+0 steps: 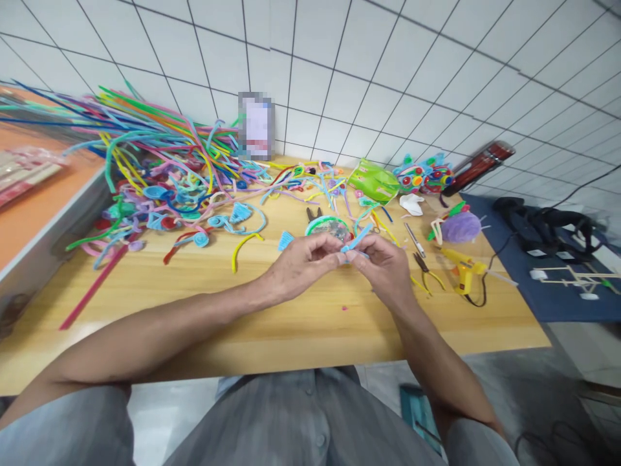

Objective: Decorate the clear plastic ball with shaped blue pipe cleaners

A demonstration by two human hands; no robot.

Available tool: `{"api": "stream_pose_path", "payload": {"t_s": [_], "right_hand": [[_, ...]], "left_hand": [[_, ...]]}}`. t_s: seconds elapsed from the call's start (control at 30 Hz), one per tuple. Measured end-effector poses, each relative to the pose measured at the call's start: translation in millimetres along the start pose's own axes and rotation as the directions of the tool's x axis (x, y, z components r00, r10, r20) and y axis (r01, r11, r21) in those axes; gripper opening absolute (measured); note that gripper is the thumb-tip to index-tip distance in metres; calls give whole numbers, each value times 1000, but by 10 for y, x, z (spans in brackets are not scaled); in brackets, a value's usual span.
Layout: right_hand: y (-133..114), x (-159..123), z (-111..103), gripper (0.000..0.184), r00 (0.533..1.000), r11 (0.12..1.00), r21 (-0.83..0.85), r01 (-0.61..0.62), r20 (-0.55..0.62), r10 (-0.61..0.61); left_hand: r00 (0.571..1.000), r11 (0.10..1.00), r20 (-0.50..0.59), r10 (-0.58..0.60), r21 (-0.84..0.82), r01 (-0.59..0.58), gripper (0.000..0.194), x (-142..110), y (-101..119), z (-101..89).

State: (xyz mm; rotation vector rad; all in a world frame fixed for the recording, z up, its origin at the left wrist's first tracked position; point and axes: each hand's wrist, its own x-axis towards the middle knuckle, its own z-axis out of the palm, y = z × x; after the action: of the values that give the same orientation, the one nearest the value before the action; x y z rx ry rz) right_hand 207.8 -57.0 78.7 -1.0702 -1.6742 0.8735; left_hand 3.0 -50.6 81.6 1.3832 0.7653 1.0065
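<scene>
Both my hands meet over the middle of the wooden table (291, 323). My left hand (303, 262) and my right hand (383, 265) pinch the same light blue pipe cleaner (358, 238), which sticks up and to the right between the fingertips. Just behind the hands stands a round container with a green rim (326, 226), and a small blue folded pipe cleaner piece (285, 241) lies left of it.
A big heap of coloured pipe cleaners (160, 162) covers the table's back left. Right of my hands lie pliers (427, 272), a yellow glue gun (463, 268), a purple fuzzy ball (460, 226), a green bag (373, 181) and a blue mat (548, 285).
</scene>
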Motion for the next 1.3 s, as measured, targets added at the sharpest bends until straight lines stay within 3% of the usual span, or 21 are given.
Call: {"api": "stream_pose_path", "payload": {"t_s": [0.17,0.33,0.6,0.73,0.83,0.93,1.13,1.3], "right_hand": [[53,10,14,18,999,995,92,-27,21,26],[70,-14,26,23,999,979,199,-33,44,25],[141,-81,55,19,976,967,-146,207,-32,-214],[145,-79,75,24,897,843,-345,412,-9,-442],[149,-71,72,30,844,759,-425,494,25,-535],[162,-83,58,32,824,714,-470,520,53,-565],[221,-122,26,33,827,686,-520,509,72,-558],[245,-125,18,32,823,675,-527,516,87,-562]], "left_hand": [[996,996,56,-64,-54,67,37,23,-92,25],[993,992,70,-97,-80,103,29,42,-154,30],[977,973,-42,-207,-115,201,16,56,-207,21],[958,937,-38,-284,-220,270,22,68,-250,26],[948,894,-11,-317,-336,295,30,69,-273,52],[940,860,-21,-340,-411,302,27,65,-280,78],[928,806,-19,-373,-502,314,22,71,-254,82],[922,809,19,-387,-473,350,34,67,-223,60]]}}
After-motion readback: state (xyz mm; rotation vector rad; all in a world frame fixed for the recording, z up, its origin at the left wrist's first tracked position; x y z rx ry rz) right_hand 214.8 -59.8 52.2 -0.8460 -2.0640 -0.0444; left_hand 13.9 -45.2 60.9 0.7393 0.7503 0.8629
